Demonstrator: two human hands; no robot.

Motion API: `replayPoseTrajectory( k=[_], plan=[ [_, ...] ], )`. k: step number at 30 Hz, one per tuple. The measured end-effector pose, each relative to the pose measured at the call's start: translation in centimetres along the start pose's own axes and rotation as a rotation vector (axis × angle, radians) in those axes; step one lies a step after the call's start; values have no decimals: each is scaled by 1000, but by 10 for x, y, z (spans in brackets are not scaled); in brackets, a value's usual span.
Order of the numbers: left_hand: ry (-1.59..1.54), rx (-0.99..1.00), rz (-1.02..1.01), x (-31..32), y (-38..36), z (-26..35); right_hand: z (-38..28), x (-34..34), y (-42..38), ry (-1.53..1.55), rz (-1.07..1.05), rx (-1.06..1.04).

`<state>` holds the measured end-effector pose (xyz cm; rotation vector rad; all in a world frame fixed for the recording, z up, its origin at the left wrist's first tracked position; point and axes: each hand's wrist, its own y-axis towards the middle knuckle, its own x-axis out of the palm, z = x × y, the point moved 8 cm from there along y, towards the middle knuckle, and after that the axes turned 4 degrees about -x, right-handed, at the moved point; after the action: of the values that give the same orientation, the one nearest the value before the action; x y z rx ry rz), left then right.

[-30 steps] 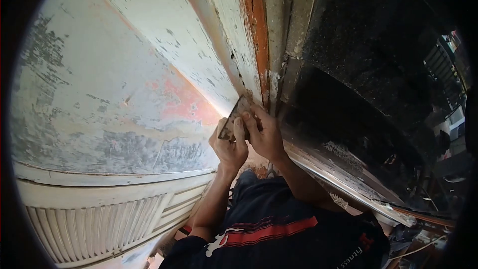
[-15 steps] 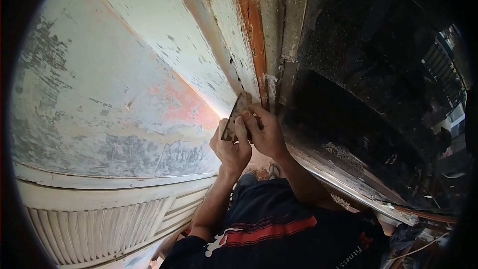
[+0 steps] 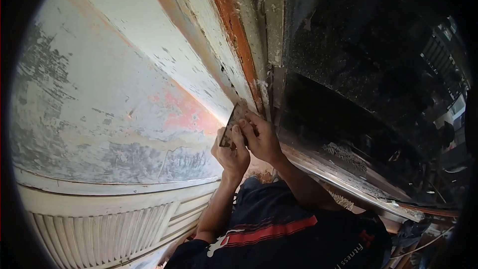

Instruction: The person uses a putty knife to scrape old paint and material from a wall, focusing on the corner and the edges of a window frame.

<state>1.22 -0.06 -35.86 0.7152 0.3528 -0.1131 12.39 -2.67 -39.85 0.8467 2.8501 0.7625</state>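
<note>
Both of my hands are closed on a flat scraper blade (image 3: 230, 137), stained a mottled brown, with a straight dark edge on its left. My left hand (image 3: 232, 157) grips its lower part, thumb lying over the face. From the right side, my right hand (image 3: 265, 139) pinches it between thumb and fingers. The blade's upper corner overlaps the foot of a worn wooden door frame (image 3: 230, 25), whose white and orange-brown paint is chipped. The fingers behind the blade are hidden.
On the left is a patchy wall (image 3: 114, 114) with grey and pink areas, above a white louvred panel (image 3: 94, 234). To the right stands a dark, dusty glass pane (image 3: 348, 45) with reflections. A pale ledge (image 3: 343, 189) runs along its bottom, with clutter (image 3: 420, 239) at lower right.
The door frame has shifted left in view as the camera turned. My hands and the blade sit slightly lower against the frame, with the same grip.
</note>
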Motion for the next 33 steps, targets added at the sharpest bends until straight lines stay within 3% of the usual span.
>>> replayPoseTrajectory(
  k=[2, 8, 14, 16, 18, 22, 23, 26, 28, 30, 32, 33],
  plan=[
    [-69, -91, 18, -1, 6, -4, -11, -1, 7, -62, 36, -61],
    [-54, -16, 38, -2, 7, 5, -16, -3, 2, -33, -23, 36],
    [-33, 7, 24, -6, 18, 16, -22, 1, 16, -44, -41, -83],
    [-117, -84, 49, -4, 8, 4, -16, -1, 9, -44, -80, 8],
    [-5, 85, 71, -4, 3, 14, -17, -2, 5, 18, -64, 56],
    [-38, -12, 47, -4, 14, 13, -23, -2, 17, -84, -63, -45],
    [-4, 61, 44, -5, 19, 22, -24, -3, 14, -85, -69, -42],
    [-60, -44, -13, -5, 18, 16, -14, 0, 5, -95, -113, 111],
    [-39, 9, 28, -4, 10, 12, -25, -1, -3, 139, 25, 36],
    [-14, 53, 70, -7, 6, 12, -35, -7, -4, 18, 16, -86],
    [-28, -17, 34, -8, 4, 8, -45, 0, -6, -263, -56, -337],
    [-28, -18, 34, -8, 4, 8, -46, 1, -8, -264, -57, -336]
  ],
)
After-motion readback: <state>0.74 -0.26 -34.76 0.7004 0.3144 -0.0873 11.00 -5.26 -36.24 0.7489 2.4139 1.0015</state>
